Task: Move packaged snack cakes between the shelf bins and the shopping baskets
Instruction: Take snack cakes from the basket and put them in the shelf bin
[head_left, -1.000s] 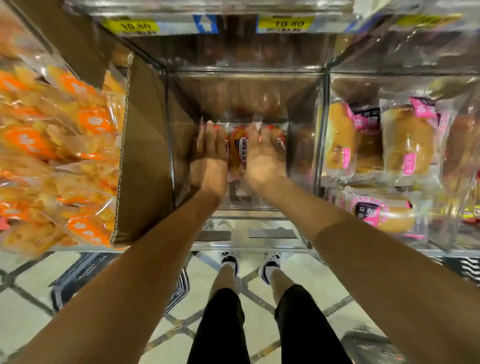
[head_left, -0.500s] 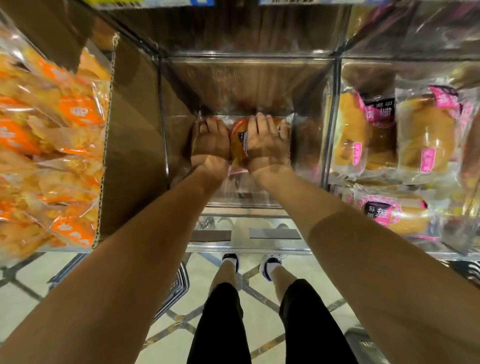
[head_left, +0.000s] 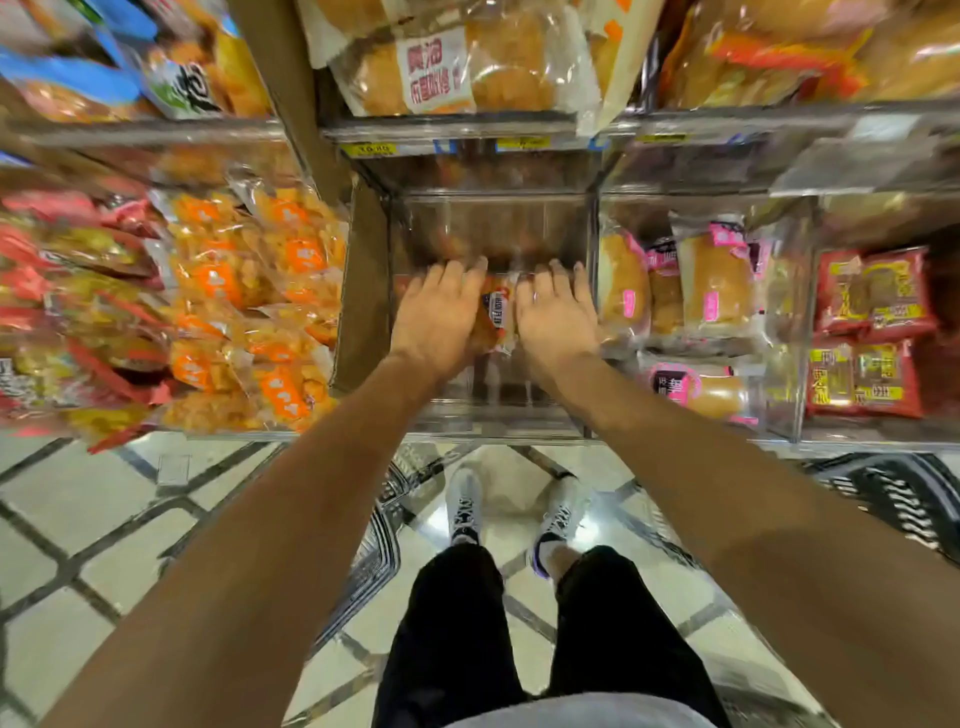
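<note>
Both hands reach into the clear plastic shelf bin (head_left: 491, 218) at the centre of the frame. Left hand (head_left: 439, 317) lies palm down with its fingers spread forward over the packaged snack cakes (head_left: 496, 314), and the right hand (head_left: 558, 317) lies the same way just beside it; the fingertips bend down over the far side of the packs, though whether they truly grip is hard to tell through the blur. One orange-brown wrapped cake with a white and dark label shows in the gap between the two hands, touching both.

Left of the bin stands a brown cardboard divider (head_left: 363, 291), and beyond it a heap of orange-labelled snack bags (head_left: 249, 312). Right of the bin, a neighbouring clear compartment holds pink-labelled bread rolls (head_left: 711, 286), and further right lie red and yellow packets (head_left: 872, 332). On the shelf above, upper centre of the frame, sit bagged buns (head_left: 457, 62) over yellow price tags (head_left: 369, 149).

At lower right of the frame a black shopping basket (head_left: 893, 499) rests on the tiled floor (head_left: 78, 509). Another wire basket (head_left: 379, 551) stands just left of the person's white sneakers (head_left: 465, 504).
</note>
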